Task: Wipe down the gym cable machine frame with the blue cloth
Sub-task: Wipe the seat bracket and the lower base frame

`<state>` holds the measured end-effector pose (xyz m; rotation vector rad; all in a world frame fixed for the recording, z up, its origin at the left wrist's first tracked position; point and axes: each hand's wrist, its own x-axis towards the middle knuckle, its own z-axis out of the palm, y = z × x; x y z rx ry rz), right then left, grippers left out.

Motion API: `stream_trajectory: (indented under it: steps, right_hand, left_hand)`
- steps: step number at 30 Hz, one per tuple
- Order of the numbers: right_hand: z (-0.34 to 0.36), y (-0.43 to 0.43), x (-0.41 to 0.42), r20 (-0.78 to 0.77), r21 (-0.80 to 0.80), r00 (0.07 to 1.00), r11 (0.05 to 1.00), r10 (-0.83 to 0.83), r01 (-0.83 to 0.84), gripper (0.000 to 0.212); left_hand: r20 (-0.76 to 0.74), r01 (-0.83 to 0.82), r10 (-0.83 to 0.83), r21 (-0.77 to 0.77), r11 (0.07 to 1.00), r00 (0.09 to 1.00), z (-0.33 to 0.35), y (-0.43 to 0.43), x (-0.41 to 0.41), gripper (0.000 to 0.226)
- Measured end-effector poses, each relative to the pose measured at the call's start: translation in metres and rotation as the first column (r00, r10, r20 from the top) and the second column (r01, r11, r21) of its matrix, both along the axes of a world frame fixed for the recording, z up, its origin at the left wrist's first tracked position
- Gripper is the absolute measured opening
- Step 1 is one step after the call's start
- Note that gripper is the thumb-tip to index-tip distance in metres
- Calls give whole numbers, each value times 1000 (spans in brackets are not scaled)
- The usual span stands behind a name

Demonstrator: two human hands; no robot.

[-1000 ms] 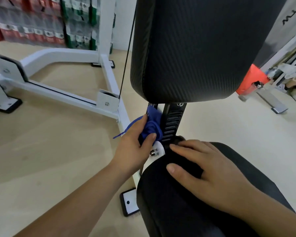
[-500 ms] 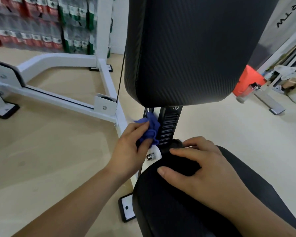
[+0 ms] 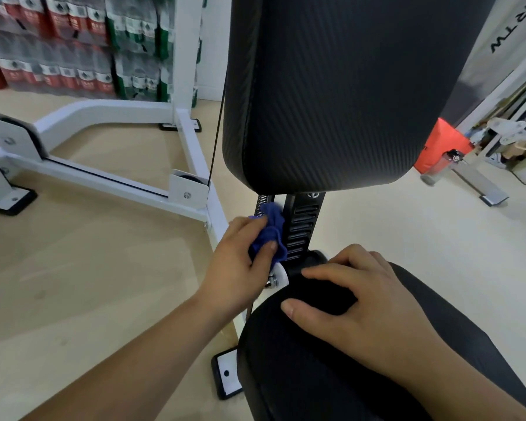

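While the blue cloth [image 3: 269, 235] was gripped in a bunch by the left hand [image 3: 240, 268], it was held against the left side of the slotted frame post [image 3: 302, 226].

The post's long axis was seen to run upright, from the seat pad [image 3: 316, 375] below it to the back pad [image 3: 346, 86] above it, so a stroke along that line was judged likely. The right hand [image 3: 356, 299] was rested on the seat pad just below the post, fingers relaxed and nothing held.

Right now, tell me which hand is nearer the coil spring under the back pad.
Left. The left hand grips the blue cloth just below the coil spring; the right hand rests on the seat pad, past the slotted post.
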<state>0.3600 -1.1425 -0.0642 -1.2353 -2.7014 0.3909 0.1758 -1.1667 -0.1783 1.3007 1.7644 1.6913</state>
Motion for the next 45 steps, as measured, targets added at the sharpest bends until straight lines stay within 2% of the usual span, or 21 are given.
stream_trajectory:
  steps: [4,10,12,15,18,21,25,28,30,32,34,36,37,40,41,43,45]
  right_hand:
    - [-2,0,0,-15,6,1000,1000,-9,9,66]
    - [1,0,1,-3,-6,1000,1000,-8,8,64]
    - [2,0,0,12,-14,1000,1000,-5,5,65]
    - [3,-1,-2,2,-41,1000,999,-16,16,61]
    - [3,0,-2,26,-54,1000,998,-15,16,63]
    - [5,1,-2,44,-73,999,997,-23,26,67]
    - [8,0,-1,71,-99,997,995,-21,28,71]
    - [7,0,-2,81,-75,997,997,-21,27,73]
    - [7,-1,-3,90,-64,996,997,-28,34,71]
    - [7,-1,-3,95,-63,995,997,-32,38,69]
    - [7,-1,-3,66,-71,997,996,-40,45,67]
    - [6,0,-3,58,-84,998,995,-40,45,66]
    - [6,1,-2,57,-91,998,995,-34,40,65]
    - [6,2,-1,34,-116,999,993,-28,32,65]
    - [6,3,-1,33,-125,999,991,-33,37,64]
    - [6,1,-2,32,-142,998,989,-48,52,63]
    - [5,1,-3,11,-141,999,989,-51,52,61]
  left_hand:
    - [-62,-37,41,67,997,997,16,13,-4,48]
    - [-215,-71,77,34,997,974,-36,3,6,47]
    - [-221,-45,51,32,998,974,-36,3,9,50]
    - [-140,-45,51,47,998,989,-30,-2,3,47]
    - [13,-219,220,-48,974,975,-38,-8,-11,45]
    - [125,-101,125,-183,978,984,-44,-19,14,48]
    - [398,-13,99,-213,977,912,-46,-37,40,39]
    - [347,-22,110,-248,968,932,-48,-34,36,41]
    - [393,-44,152,-270,962,907,-48,-26,30,43]
    - [445,-9,115,-233,972,888,-53,-24,28,31]
    - [247,-46,131,-320,946,960,-52,-28,41,26]
    - [220,-40,98,-254,966,971,-50,-34,56,24]
    - [228,-42,90,-210,977,970,-50,-34,58,23]
    - [275,9,67,-266,964,959,-62,-24,36,24]
    - [350,37,66,-279,960,934,-69,-22,27,30]
    - [389,41,72,-273,961,918,-72,-22,23,39]
    - [435,68,30,-208,976,900,-65,-26,30,21]
